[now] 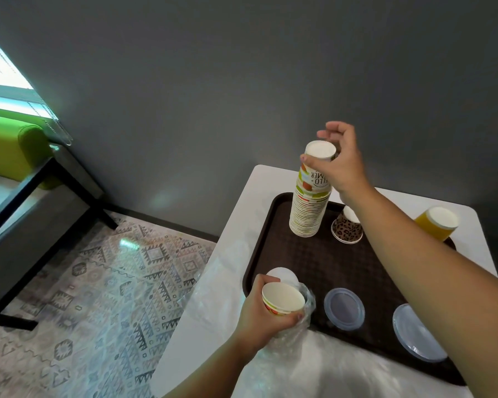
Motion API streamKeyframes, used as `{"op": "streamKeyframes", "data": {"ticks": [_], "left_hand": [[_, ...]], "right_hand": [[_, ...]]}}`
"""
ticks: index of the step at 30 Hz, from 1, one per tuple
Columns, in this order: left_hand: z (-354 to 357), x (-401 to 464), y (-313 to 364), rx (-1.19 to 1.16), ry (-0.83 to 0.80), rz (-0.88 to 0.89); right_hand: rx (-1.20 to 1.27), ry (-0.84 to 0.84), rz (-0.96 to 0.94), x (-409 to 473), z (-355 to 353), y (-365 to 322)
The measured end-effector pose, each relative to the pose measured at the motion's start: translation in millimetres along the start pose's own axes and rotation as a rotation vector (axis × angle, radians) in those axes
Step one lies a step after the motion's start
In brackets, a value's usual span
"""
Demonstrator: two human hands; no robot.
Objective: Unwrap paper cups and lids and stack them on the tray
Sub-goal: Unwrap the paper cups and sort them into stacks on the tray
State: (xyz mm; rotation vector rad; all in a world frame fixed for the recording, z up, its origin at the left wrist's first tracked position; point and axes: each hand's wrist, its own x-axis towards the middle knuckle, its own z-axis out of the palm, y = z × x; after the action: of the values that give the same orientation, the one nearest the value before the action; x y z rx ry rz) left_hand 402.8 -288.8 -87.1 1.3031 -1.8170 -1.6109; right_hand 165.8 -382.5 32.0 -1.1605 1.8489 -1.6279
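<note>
Stack (309, 202) at tray's (305, 254) far-left corner, right hand (339, 159) pinching its top cup. Left hand (259, 314) grips cups (282, 300) in wrap (296, 337), near-left edge.

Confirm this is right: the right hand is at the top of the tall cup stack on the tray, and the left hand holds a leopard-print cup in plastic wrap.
Not quite. The head view shows the left hand holding a white cup with red and green print, not a leopard one; the leopard-print cup stands upside down on the tray. The rest stands: the right hand is at the top of the tall cup stack, and plastic wrap surrounds the held cup.
</note>
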Motion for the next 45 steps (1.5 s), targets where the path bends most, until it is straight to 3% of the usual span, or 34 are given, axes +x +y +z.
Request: {"op": "streamKeyframes", "data": {"ticks": [5,9,12,14,19,22,30,39,45], "left_hand": [[1.0,2.8,-2.4,0.037,0.022,0.007],[2.3,3.8,-4.7,0.057,0.032,0.003],[3.3,3.6,-6.3,0.047,0.045,-0.010],[4.6,3.6,-7.6,0.045,0.054,-0.017],[2.9,6.5,-8.3,0.016,0.033,-0.043],[0.5,9.0,-8.8,0.051,0.022,-0.026],[8.5,-4.0,-6.4,0.157,-0.013,0.047],[4.6,-8.3,-15.6,0.187,0.014,0.027],[4.4,-5.9,-7.4,0.149,0.042,0.008]], "right_hand": [[-0.222,-0.107,-0.021,0.6,4.4,1.3],[-0.519,0.006,-0.129,-14.8,1.6,-9.1],[-0.413,0.038,-0.344,-51.7,2.4,-13.5],[-0.304,-0.146,-0.363,-75.6,4.4,-2.0],[-0.410,-0.989,-0.163,-122.5,10.8,42.5],[-0.517,-1.194,-0.064,-133.6,12.9,61.8],[-0.661,-1.266,-0.068,-133.3,0.8,46.4],[-0.691,-1.194,-0.146,-117.6,-14.6,23.0],[-1.127,-1.138,-0.388,-121.6,-6.3,13.5]]}}
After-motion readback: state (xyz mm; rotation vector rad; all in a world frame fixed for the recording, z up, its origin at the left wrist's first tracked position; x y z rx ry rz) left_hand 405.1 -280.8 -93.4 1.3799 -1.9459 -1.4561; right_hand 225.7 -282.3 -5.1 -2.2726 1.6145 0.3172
